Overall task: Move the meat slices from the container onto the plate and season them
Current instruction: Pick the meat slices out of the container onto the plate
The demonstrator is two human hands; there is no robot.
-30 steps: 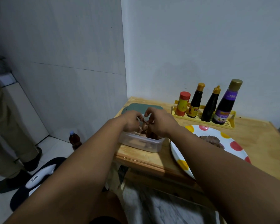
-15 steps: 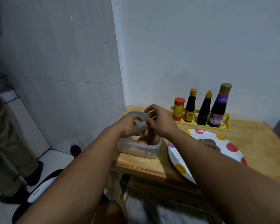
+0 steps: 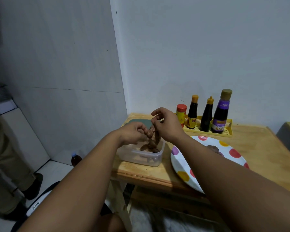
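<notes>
A clear plastic container (image 3: 141,157) with brown meat slices stands near the table's front left corner. Above it, my left hand (image 3: 132,133) and my right hand (image 3: 167,126) both pinch a hanging strip of meat (image 3: 153,137), pulling it up from the pile. A white plate (image 3: 182,163) with coloured dots lies to the right of the container; some meat (image 3: 213,149) sits on it, partly hidden by my right forearm. A red-capped spice jar (image 3: 181,114) and three dark sauce bottles (image 3: 207,116) stand in a yellow tray (image 3: 224,132) at the back.
A dark green lid (image 3: 138,122) lies behind the container. The wooden table (image 3: 258,148) meets the wall corner. On the floor at left are a small bottle (image 3: 76,159), a black-and-white bag (image 3: 38,203) and another person's legs (image 3: 8,164).
Both hands have risen out of the container, lifting a strip of meat higher above the pile. The camera view has shifted slightly.
</notes>
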